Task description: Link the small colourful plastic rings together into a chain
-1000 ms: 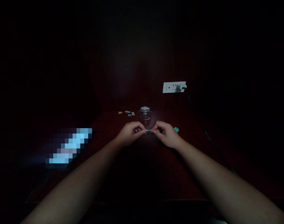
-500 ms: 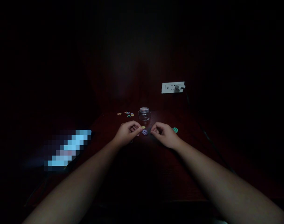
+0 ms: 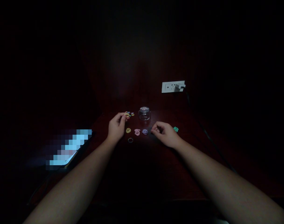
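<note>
My left hand (image 3: pixel 116 127) pinches a yellow hair tie (image 3: pixel 127 115) beside a few loose coloured hair ties (image 3: pixel 132 114) at the back of the dark red table. My right hand (image 3: pixel 164 133) rests on the table with thumb and fingers closed; what they hold, if anything, is too dark to make out. Between the hands lie small groups of hair ties: yellow (image 3: pixel 128 130), pink (image 3: pixel 137 132) and purple (image 3: pixel 145 132). A single dark ring (image 3: pixel 130 140) sits nearer to me. Green hair ties (image 3: pixel 175 129) show just beyond my right hand.
A clear lidded jar (image 3: pixel 144 114) stands behind the groups. At the left is a lit, blurred-out screen (image 3: pixel 70 149). A white wall socket (image 3: pixel 173 86) with a plugged-in adapter is at the back right; its cable (image 3: pixel 210 140) runs along the table's right side.
My left hand has moved left and away from me with a yellow hair tie, from near the purple group to the loose ones, uncovering the yellow and pink groups. My right hand has barely moved.
</note>
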